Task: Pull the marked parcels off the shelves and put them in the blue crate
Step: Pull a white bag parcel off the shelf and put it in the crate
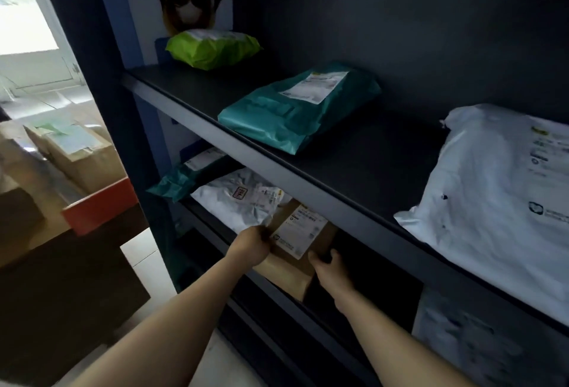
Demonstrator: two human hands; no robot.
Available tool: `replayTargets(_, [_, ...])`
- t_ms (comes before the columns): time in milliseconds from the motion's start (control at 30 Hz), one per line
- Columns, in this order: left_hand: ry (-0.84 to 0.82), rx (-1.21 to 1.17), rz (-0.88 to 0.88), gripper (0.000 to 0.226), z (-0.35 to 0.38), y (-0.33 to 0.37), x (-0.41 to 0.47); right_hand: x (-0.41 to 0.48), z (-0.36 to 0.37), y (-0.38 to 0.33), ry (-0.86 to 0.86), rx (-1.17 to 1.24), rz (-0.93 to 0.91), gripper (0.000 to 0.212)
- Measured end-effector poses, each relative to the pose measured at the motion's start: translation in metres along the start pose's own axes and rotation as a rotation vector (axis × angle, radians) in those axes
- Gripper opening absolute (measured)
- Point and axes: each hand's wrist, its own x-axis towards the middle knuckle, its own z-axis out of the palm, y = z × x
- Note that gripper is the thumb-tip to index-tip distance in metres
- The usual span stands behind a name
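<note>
A brown cardboard box (292, 266) with a white label sits on the lower shelf, partly past its front edge. My left hand (251, 243) grips its left side and my right hand (331, 272) grips its right side. Beside it on that shelf lie a white poly parcel (234, 199) and a teal parcel (181, 177). On the upper shelf (308, 180) lie a green parcel (212, 48), a teal parcel (295, 106) and a large white parcel (498, 202). The blue crate is not in view.
Left of the dark shelf upright (123, 140) stand cardboard boxes (77, 152) and an orange-edged surface (98, 205). Another pale parcel (468, 346) lies low at the right. Pale floor tiles (144, 257) show below.
</note>
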Motion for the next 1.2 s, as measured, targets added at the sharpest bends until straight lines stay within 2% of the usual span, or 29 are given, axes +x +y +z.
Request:
replayTargets(133, [0.004,-0.101,0.027,0.014,0.000,-0.009,0.000,-0.005,0.001,0.009,0.065,0.054,0.026,0.080])
replayTargets(267, [0.006,-0.174,0.111,0.035,0.001,-0.012,-0.011,-0.026,0.002,0.016,0.163,0.118,0.004,0.070])
replayTargets(567, [-0.186,-0.248,0.285,0.038,-0.001,-0.024,-0.023,-0.075,0.022,0.023,0.426,0.283,-0.050,0.050])
replayTargets(767, [-0.313,-0.236,0.309,0.042,0.004,-0.014,-0.011,-0.071,0.019,0.023,0.554,0.235,-0.024,0.050])
replayTargets(967, [-0.406,-0.151,0.303,0.047,0.013,0.002,0.007,-0.045,0.001,0.018,0.547,0.007,0.069,0.054])
replayTargets(1067, [-0.346,-0.117,0.343,0.048,-0.003,-0.005,0.017,-0.042,0.005,-0.001,0.643,-0.261,-0.016,0.057])
replayTargets(1133, [-0.203,-0.037,0.360,0.045,-0.027,-0.018,0.034,-0.042,0.018,-0.024,0.677,-0.384,-0.180,0.058])
replayTargets(1200, [-0.050,0.064,0.354,0.039,-0.053,-0.038,0.063,-0.036,0.040,-0.052,0.628,-0.433,-0.314,0.055])
